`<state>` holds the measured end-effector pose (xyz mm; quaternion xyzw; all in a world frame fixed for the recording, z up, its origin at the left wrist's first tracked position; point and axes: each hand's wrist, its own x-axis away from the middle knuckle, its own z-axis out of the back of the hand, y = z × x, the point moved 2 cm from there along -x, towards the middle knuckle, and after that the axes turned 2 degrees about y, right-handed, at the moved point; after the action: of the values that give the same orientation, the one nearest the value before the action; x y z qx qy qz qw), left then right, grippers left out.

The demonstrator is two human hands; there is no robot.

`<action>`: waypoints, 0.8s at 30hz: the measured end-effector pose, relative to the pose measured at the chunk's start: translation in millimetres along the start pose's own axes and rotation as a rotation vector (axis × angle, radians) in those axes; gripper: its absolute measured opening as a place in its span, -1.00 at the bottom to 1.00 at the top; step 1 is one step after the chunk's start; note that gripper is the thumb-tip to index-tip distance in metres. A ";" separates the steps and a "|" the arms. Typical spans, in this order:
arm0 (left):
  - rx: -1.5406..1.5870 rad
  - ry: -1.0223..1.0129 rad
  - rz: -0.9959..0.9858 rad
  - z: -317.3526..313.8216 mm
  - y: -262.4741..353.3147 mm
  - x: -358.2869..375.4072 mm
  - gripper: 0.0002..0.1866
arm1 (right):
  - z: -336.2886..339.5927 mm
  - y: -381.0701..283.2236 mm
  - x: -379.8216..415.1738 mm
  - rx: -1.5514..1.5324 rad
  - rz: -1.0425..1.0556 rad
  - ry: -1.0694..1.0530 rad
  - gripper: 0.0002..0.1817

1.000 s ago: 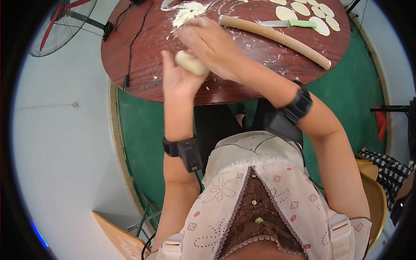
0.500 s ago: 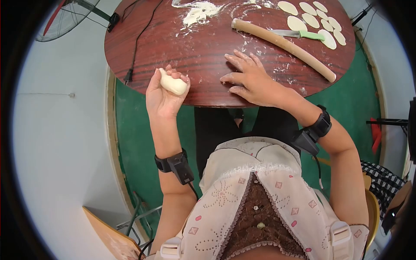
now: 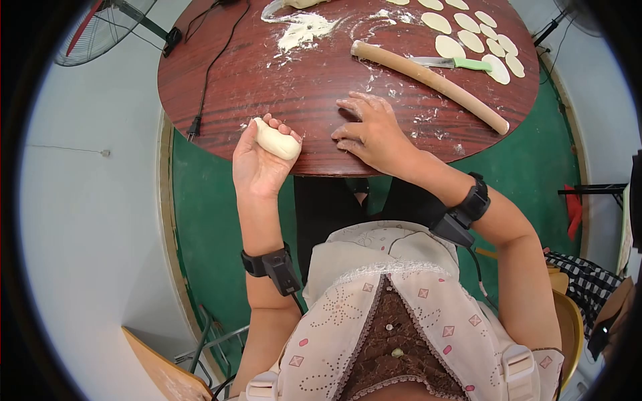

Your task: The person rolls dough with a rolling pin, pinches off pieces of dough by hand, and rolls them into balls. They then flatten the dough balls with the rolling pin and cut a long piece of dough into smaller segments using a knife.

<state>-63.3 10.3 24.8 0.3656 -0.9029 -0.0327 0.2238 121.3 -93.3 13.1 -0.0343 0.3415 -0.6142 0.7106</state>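
My left hand (image 3: 257,164) is palm up near the table's front edge, its fingers curled round a smooth white piece of dough (image 3: 277,140). To its right, my right hand (image 3: 374,134) hovers low over the tabletop, fingers apart and slightly bent, floury, with nothing in them. Beyond that hand a long wooden rolling pin (image 3: 431,85) lies slantwise. Behind the pin rests a knife with a green handle (image 3: 471,64), its tip end partly hidden by the pin and its handle end over a dough round (image 3: 496,69).
Several flat dough rounds (image 3: 470,41) lie at the back right of the round red-brown table (image 3: 287,87). Loose flour (image 3: 304,33) is spread at the back, beside a larger dough lump (image 3: 304,3). A black cord with a plug (image 3: 194,127) runs along the left. A fan (image 3: 100,30) stands beyond.
My left hand has shifted slightly right with the dough. The fingers of my right hand have bent a little more and moved slightly left. The view has tilted, showing more of the table's far side.
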 end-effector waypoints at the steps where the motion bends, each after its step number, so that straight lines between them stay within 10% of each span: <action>1: -0.002 -0.030 0.009 1.1 -0.4 0.3 -0.79 | -3.5 1.3 -2.1 0.011 0.008 0.011 -0.87; 10: -0.016 -0.067 0.015 8.3 -4.4 0.7 -0.77 | 6.0 22.0 -26.4 -0.060 -0.186 0.069 -0.88; 24: -0.044 -0.144 0.092 9.8 -18.7 -10.3 -0.72 | 3.4 5.3 -28.0 0.162 0.053 -0.095 -0.85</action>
<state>-48.9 2.6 7.9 0.3153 -0.9316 -0.0684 0.1678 127.2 -68.2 25.6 0.0032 0.2573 -0.6185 0.7425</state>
